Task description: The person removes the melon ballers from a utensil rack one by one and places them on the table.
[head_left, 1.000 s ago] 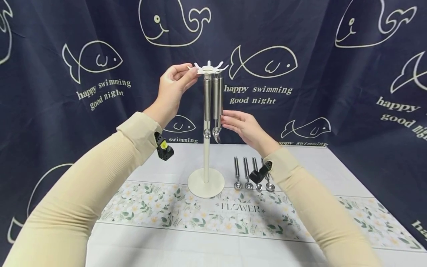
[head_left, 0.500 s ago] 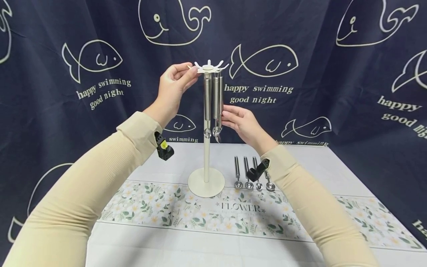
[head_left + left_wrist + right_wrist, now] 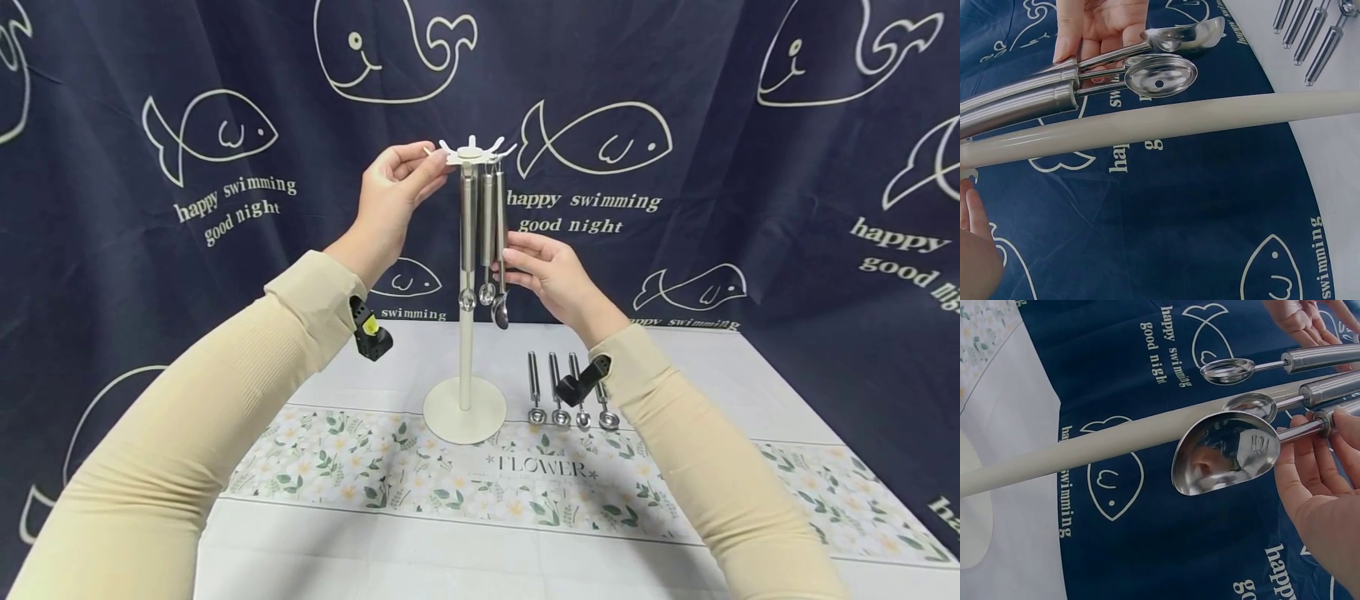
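The white tabletop (image 3: 337,550) carries a cream stand (image 3: 465,350), upright nearer the far edge. The person's left hand (image 3: 393,187) pinches a prong of its hook ring; the right hand (image 3: 551,271) grips the scoop (image 3: 1227,456) with thumb and fingers. That scoop hangs on the stand's right side, long axis near vertical, handle up, bowl down. Two slimmer tools (image 3: 468,221) hang alongside, likewise bowl-down. Right of the base, four metal tools (image 3: 534,387) lie in a row, handles towards the far edge.
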{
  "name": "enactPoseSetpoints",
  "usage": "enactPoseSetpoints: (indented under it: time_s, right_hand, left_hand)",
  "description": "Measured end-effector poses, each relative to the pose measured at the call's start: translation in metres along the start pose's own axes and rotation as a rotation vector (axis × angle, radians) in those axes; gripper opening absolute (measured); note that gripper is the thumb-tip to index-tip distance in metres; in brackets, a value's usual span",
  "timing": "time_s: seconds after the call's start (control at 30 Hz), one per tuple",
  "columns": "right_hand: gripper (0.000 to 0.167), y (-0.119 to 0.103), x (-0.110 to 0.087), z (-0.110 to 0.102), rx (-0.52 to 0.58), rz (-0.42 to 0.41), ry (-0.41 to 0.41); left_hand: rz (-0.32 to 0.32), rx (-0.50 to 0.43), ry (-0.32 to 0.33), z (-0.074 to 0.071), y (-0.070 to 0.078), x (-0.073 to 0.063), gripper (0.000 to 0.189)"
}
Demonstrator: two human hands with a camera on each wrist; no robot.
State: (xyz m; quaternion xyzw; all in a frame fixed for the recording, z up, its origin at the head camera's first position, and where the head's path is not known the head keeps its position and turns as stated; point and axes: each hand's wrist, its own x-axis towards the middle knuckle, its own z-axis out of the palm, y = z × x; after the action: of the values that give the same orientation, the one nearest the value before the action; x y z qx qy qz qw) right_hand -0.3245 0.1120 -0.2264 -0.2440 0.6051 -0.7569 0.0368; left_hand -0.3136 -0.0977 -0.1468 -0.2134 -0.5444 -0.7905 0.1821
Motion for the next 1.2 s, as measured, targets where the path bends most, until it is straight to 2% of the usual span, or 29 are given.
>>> enactPoseSetpoints:
  time_s: [0.23, 0.4, 0.57, 0.8, 0.97, 1.2]
  right_hand:
    - [0.043, -0.003, -0.001, 0.000, 0.025, -0.020, 0.011]
    - [0.037, -0.004, -0.001, -0.001, 0.027, -0.047, 0.000]
    - [0.033, -0.007, -0.002, -0.001, 0.034, -0.069, 0.000]
    - [0.028, -0.011, -0.005, -0.002, 0.027, -0.094, 0.037]
    - [0.022, -0.013, -0.005, -0.005, 0.073, -0.133, 0.042]
    - [0.020, -0.015, -0.009, -0.010, 0.081, -0.117, 0.059]
  left_hand:
    - [0.005, 0.008, -0.002, 0.001, 0.001, 0.000, 0.019]
    - [0.006, 0.011, -0.001, 0.002, 0.000, -0.001, 0.024]
    - [0.007, 0.008, 0.001, 0.002, 0.000, 0.000, 0.018]
    - [0.007, 0.026, -0.007, 0.003, 0.000, -0.002, 0.023]
    - [0.011, 0.030, -0.010, 0.003, 0.000, -0.003, 0.023]
    - [0.008, 0.032, 0.000, 0.001, -0.001, -0.003, 0.017]
